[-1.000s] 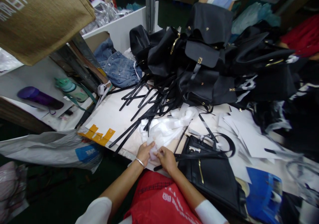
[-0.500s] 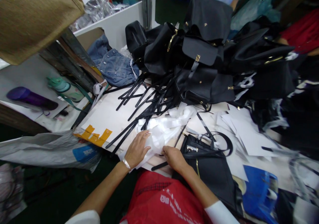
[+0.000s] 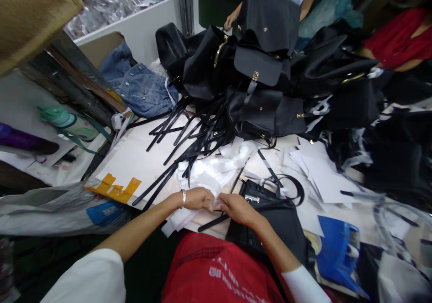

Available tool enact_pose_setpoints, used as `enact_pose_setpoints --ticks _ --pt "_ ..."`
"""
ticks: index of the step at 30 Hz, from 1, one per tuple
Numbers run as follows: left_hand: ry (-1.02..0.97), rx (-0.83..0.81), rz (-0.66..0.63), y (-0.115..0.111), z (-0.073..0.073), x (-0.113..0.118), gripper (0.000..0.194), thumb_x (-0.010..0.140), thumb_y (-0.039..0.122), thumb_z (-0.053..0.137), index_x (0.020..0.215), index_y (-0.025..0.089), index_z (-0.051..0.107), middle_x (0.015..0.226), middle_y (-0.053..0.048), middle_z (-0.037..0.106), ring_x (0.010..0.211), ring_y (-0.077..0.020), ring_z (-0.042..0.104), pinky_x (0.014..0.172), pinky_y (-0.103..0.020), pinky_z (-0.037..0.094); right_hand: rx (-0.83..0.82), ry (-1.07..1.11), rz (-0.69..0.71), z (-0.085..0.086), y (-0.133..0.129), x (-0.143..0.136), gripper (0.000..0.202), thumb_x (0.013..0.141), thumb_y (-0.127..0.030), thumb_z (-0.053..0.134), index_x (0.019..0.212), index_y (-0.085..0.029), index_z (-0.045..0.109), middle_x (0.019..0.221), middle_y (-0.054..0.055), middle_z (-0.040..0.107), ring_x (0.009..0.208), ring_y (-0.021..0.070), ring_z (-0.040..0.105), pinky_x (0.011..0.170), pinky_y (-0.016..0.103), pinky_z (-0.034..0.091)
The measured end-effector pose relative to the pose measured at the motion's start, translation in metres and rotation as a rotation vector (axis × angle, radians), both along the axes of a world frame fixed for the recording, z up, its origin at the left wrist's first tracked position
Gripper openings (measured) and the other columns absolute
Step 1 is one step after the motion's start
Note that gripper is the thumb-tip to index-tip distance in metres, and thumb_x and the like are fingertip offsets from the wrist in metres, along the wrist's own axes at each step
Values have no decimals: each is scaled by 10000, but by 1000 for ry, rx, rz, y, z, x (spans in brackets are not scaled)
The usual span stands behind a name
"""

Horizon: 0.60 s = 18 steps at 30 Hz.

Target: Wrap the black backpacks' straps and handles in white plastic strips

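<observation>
At the near table edge my left hand (image 3: 200,198) and my right hand (image 3: 236,207) meet, fingertips pinched together on a thin white wrapping sheet (image 3: 211,181). The sheet lies crumpled under and beyond them, and its loose end hangs over the edge. What else the fingertips hold, if anything, is hidden. A black strap (image 3: 214,223) lies just below my right hand. To the right lies a black bag (image 3: 280,229) with a silver clasp, partly under my right forearm. Several thin black straps (image 3: 175,161) spread across the table beyond my left hand.
Black backpacks (image 3: 261,96) are piled at the back, with a denim garment (image 3: 141,87) beside them. White paper sheets (image 3: 320,172) and a blue tape dispenser (image 3: 337,249) lie right. Bottles (image 3: 70,122) stand left. A co-worker's hand (image 3: 231,20) is behind the pile.
My left hand has moved right and closed its fingers, now meeting my right hand at the wrapping sheet. The co-worker's hand has come into view behind the backpacks. The view has shifted slightly.
</observation>
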<state>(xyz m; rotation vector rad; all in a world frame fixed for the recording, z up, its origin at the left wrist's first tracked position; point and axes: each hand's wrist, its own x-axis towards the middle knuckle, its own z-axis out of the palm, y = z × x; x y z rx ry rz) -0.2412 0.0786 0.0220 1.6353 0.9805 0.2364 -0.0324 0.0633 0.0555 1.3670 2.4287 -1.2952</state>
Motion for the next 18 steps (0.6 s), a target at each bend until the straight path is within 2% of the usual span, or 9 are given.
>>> enact_pose_setpoints --ticks 3,5,7,10,11,13,15,18 --pt "-75 -30 -163 0 -5 -3 223 773 391 619 693 191 676 689 8 654 680 -145 581 651 -214 397 -138 161 -128 -1 2 13 128 875 -251 471 839 -184 574 718 3 634 645 127 577 582 196 353" --pt "-107 -69 -125 -3 -5 -5 264 839 382 538 746 176 675 714 6 663 697 -134 583 682 -212 395 -198 218 -180 -4 2 18 168 892 -263 442 811 -179 563 698 -1 627 601 115 571 563 192 362" --pt "-163 -139 -57 -8 -2 -6 275 881 369 473 867 177 669 740 2 676 726 -132 591 735 -226 400 -192 207 -203 -9 3 20 166 890 -261 443 808 -180 563 701 3 631 597 117 573 561 196 363" --pt "-315 -278 127 -14 4 -6 276 892 363 456 1026 171 601 740 -6 669 747 -144 604 783 -273 416 -152 140 -173 -15 3 20 120 874 -229 457 847 -187 565 722 15 644 647 136 588 582 206 359" --pt "-375 -330 202 -14 6 -7 273 886 368 465 1022 162 581 705 -3 651 723 -148 606 774 -289 428 -146 120 -160 -16 2 20 108 865 -211 464 903 -189 562 735 19 649 671 142 593 595 208 360" --pt "-449 -391 341 -11 9 -9 256 874 383 479 947 151 558 612 17 592 647 -150 595 729 -307 448 -144 91 -137 -15 1 18 230 844 -169 470 1068 -184 518 748 24 655 703 153 601 625 211 366" --pt "-418 -337 426 -6 12 -8 246 863 387 491 874 150 554 611 17 576 638 -145 579 705 -297 443 -150 81 -91 -10 0 15 376 822 -143 479 1195 -176 447 737 20 653 705 157 598 642 214 368" --pt "-263 -109 408 -1 16 3 235 857 377 499 820 156 570 743 1 596 723 -135 543 698 -257 404 -203 131 84 1 1 8 397 779 -114 495 1167 -203 494 717 -2 647 679 149 584 622 205 359"
